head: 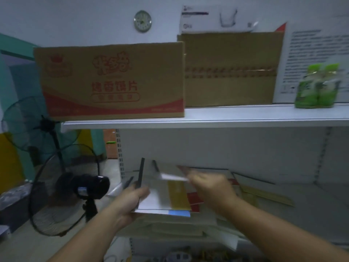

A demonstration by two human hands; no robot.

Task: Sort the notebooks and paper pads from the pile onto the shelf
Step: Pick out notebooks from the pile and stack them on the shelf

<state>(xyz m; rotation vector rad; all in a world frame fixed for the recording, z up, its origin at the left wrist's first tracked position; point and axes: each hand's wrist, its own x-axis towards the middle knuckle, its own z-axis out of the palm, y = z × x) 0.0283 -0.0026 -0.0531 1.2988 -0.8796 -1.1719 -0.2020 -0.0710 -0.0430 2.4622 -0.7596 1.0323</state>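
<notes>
On the lower shelf (283,210) lies a loose pile of notebooks and paper pads (251,190), brown, red and white. My left hand (132,201) grips the left edge of a small stack of pads (164,201), white and yellow on top with a blue one underneath. Black-spined notebooks (141,173) stand upright just behind that hand. My right hand (209,186) pinches a thin white pad or sheet (173,177) above the stack; motion blur hides the exact grip.
The upper shelf (207,118) carries a printed cardboard box (111,80), a plain cardboard box (232,69) and a green packet (317,86). Left of the shelving stand a black floor fan (62,188) and a camera on a tripod (90,186). A wall clock (142,21) hangs above.
</notes>
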